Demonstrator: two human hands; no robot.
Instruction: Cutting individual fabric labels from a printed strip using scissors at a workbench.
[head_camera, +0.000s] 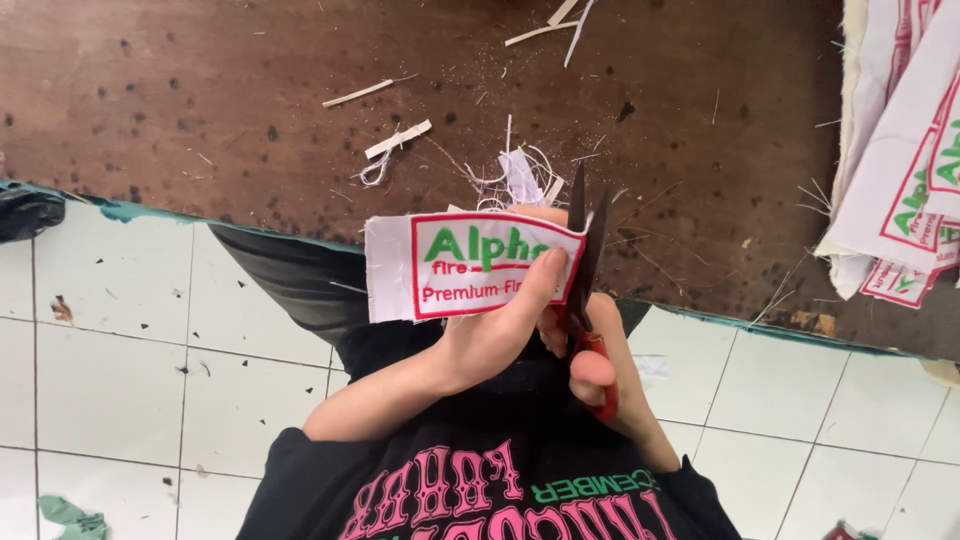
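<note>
Leaning over the scarred brown table (200, 90), we pinch a white printed label (440, 265) taut in our left hand (490, 335), while our right hand (605, 370) grips red-handled scissors (585, 270), blades parted at its edge.

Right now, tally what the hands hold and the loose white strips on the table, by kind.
Label in the left hand: 1
Scissors in the right hand: 1
Loose white strips on the table: 4 clearly visible
Total: 6
</note>
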